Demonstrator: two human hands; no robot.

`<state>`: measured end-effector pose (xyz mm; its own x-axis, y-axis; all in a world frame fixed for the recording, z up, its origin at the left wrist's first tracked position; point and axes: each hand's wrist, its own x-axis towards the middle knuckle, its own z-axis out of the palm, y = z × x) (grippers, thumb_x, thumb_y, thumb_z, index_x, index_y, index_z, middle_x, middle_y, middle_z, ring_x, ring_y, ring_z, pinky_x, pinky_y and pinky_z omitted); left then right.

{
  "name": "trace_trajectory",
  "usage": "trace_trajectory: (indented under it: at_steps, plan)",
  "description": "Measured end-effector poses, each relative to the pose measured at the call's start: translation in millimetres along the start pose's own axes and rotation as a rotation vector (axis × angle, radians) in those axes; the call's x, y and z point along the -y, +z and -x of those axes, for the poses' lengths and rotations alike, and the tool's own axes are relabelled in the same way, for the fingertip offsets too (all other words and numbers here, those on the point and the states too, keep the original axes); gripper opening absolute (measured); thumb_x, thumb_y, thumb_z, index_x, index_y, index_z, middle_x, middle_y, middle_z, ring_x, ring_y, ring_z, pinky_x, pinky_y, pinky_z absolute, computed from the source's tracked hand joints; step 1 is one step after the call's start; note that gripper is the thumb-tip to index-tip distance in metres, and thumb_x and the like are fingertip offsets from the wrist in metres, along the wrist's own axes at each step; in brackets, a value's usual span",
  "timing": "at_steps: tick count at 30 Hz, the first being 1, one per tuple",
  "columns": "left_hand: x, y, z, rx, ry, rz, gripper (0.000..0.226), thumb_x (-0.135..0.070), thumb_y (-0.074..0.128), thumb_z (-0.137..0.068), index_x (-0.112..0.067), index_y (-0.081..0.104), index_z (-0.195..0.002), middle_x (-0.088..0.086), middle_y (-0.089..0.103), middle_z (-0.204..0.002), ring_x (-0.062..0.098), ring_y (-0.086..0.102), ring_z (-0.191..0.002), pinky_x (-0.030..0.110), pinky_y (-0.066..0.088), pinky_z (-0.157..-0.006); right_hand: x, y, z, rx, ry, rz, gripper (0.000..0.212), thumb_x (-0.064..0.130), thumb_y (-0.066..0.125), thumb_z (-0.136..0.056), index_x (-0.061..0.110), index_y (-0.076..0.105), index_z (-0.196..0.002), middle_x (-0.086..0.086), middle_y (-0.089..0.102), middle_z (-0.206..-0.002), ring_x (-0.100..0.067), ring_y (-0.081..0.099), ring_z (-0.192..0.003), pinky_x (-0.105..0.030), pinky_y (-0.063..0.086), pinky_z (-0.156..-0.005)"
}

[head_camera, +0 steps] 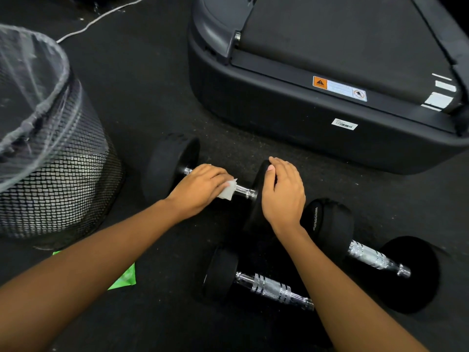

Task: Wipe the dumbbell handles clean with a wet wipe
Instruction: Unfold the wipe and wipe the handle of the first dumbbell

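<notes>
A black dumbbell [168,163] with a chrome handle [245,191] lies on the dark floor in the middle. My left hand [200,188] is wrapped over that handle and grips a white wet wipe [228,190] against it. Resting on the dumbbell's right weight plate [260,184] is my right hand [284,191], fingers curled over the plate's rim. Two more dumbbells lie nearer to me: one [269,288] at the bottom centre and one [368,256] at the right, both with bare chrome handles.
A black mesh waste bin [58,174] lined with a clear bag stands at the left. A green wipe packet [125,276] lies on the floor under my left forearm. The base of a black treadmill [304,110] fills the upper right. A white cable [101,17] runs across the far floor.
</notes>
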<state>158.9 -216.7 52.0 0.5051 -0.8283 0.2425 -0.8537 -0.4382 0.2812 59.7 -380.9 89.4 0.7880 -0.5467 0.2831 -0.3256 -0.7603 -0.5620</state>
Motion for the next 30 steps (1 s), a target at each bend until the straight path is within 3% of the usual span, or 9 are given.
trace_trajectory:
  at_steps: [3, 7, 9, 14, 21, 26, 30]
  plan:
    - [-2, 5, -7, 0.046, -0.103, 0.055, 0.033, -0.025, 0.036, -0.100, -0.014, 0.058, -0.123, 0.001, 0.061, -0.118, 0.017, 0.053, -0.111, 0.027, 0.026, -0.105, 0, -1, 0, 0.001, -0.001, -0.001, 0.038, 0.027, 0.034, -0.097, 0.014, 0.057, -0.125, 0.000, 0.057, -0.129, -0.016, 0.043, -0.128, -0.038, 0.032, -0.110]
    - [-14, 2, -29, 0.167, -0.196, 0.054, 0.034, -0.023, 0.032, -0.101, -0.012, 0.060, -0.116, 0.005, 0.064, -0.111, 0.020, 0.056, -0.104, 0.029, 0.034, -0.097, 0, -1, 0, -0.001, 0.001, -0.003, 0.036, 0.025, 0.036, -0.098, 0.014, 0.057, -0.125, -0.001, 0.057, -0.129, -0.016, 0.043, -0.128, -0.039, 0.033, -0.109]
    - [-16, -1, -35, 0.209, -0.183, 0.049, 0.033, -0.024, 0.033, -0.100, -0.012, 0.059, -0.116, 0.006, 0.063, -0.111, 0.020, 0.056, -0.103, 0.029, 0.037, -0.094, 1, -1, 0, -0.001, 0.002, -0.008, 0.037, 0.026, 0.036, -0.097, 0.014, 0.057, -0.125, 0.000, 0.058, -0.129, -0.016, 0.044, -0.127, -0.039, 0.034, -0.109]
    - [-10, -9, -26, 0.226, -0.111, 0.120, 0.035, -0.030, 0.035, -0.100, -0.018, 0.056, -0.125, -0.002, 0.060, -0.123, 0.013, 0.053, -0.113, 0.027, 0.031, -0.102, 1, -1, 1, -0.002, -0.002, 0.000, 0.039, 0.027, 0.034, -0.097, 0.014, 0.057, -0.125, 0.000, 0.057, -0.129, -0.017, 0.043, -0.128, -0.039, 0.034, -0.109]
    - [-30, -10, -57, 0.462, -0.295, -0.069, 0.034, -0.025, 0.029, -0.100, -0.010, 0.060, -0.100, 0.012, 0.063, -0.103, 0.028, 0.059, -0.095, 0.038, 0.044, -0.084, 1, -1, 0, -0.004, -0.007, 0.001, 0.038, 0.026, 0.035, -0.097, 0.013, 0.057, -0.125, -0.002, 0.058, -0.129, -0.017, 0.044, -0.127, -0.038, 0.033, -0.109]
    - [-38, -8, -54, 0.441, -0.201, 0.142, 0.032, -0.029, 0.034, -0.099, -0.013, 0.060, -0.108, 0.009, 0.063, -0.109, 0.024, 0.056, -0.103, 0.037, 0.042, -0.090, 1, -2, 0, -0.003, -0.011, 0.008, 0.041, 0.028, 0.032, -0.096, 0.013, 0.057, -0.125, -0.002, 0.058, -0.129, -0.017, 0.044, -0.127, -0.039, 0.034, -0.108]
    - [-23, -9, -49, 0.411, -0.220, 0.072, 0.036, -0.032, 0.031, -0.100, -0.015, 0.059, -0.116, 0.007, 0.062, -0.114, 0.023, 0.055, -0.109, 0.033, 0.037, -0.092, 1, -1, 1, -0.007, -0.010, 0.006, 0.043, 0.030, 0.031, -0.095, 0.014, 0.057, -0.125, -0.001, 0.057, -0.129, -0.017, 0.043, -0.128, -0.038, 0.032, -0.110]
